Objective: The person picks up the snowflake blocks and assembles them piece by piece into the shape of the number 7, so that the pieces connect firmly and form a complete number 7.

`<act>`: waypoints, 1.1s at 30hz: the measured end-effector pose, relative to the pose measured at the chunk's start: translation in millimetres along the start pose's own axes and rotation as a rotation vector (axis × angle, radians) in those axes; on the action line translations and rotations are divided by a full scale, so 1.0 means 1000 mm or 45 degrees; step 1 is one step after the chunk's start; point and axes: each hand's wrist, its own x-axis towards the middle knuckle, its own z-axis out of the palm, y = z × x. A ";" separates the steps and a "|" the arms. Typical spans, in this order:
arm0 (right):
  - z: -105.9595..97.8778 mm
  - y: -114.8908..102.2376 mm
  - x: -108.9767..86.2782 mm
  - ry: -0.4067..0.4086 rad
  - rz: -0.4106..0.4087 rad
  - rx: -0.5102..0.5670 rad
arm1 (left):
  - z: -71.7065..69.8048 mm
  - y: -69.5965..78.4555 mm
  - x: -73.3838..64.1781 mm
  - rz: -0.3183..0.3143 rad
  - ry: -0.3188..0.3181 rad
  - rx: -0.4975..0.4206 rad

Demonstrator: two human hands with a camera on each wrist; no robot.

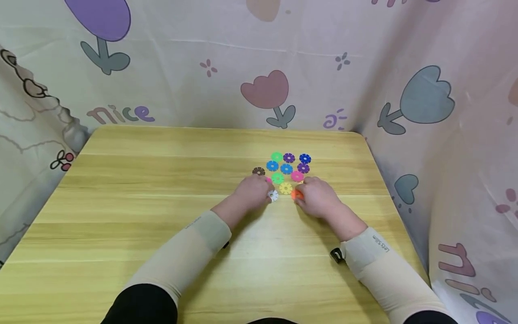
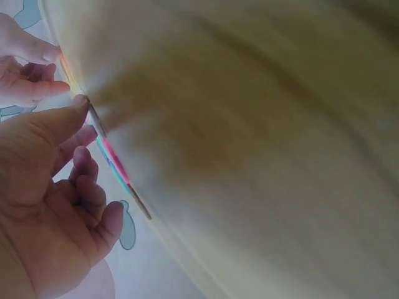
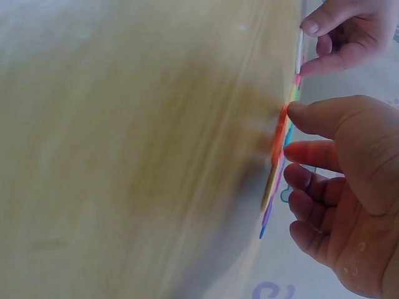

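Thin notched plastic snowflake discs lie flat in a cluster on the wooden table. My left hand [image 1: 252, 191] pinches the white snowflake disc [image 1: 274, 195] at the cluster's near left, thumb and index finger at its edge. At the near right, my right hand [image 1: 319, 196] has thumb and index finger on opposite edges of the orange snowflake disc [image 3: 279, 134]. Between the two hands sits a yellow disc [image 1: 285, 188]. A brown disc [image 1: 258, 171] lies just beyond the left hand, which partly covers a pink one. Behind are green [image 1: 277, 178] and pink [image 1: 297, 176] discs.
Farther back in the cluster are blue [image 1: 286, 168], purple [image 1: 289, 158], light green [image 1: 277, 156] and dark blue [image 1: 305, 158] discs. The wooden table [image 1: 133, 193] extends well to the left. A patterned curtain [image 1: 182, 90] hangs behind and along both sides.
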 end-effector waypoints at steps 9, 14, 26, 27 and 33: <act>0.002 0.001 0.003 -0.021 0.031 0.045 | -0.002 0.007 0.000 -0.098 -0.036 -0.135; 0.002 0.002 0.002 0.000 0.040 0.054 | -0.001 0.008 0.000 -0.083 0.002 -0.141; 0.002 -0.003 0.000 0.056 0.063 0.130 | -0.001 0.002 -0.002 -0.125 0.029 -0.385; 0.002 -0.003 0.000 0.059 0.065 0.140 | -0.001 0.001 -0.002 -0.130 0.036 -0.414; -0.001 -0.002 -0.003 0.125 0.039 0.206 | -0.004 -0.005 -0.006 -0.153 0.096 -0.691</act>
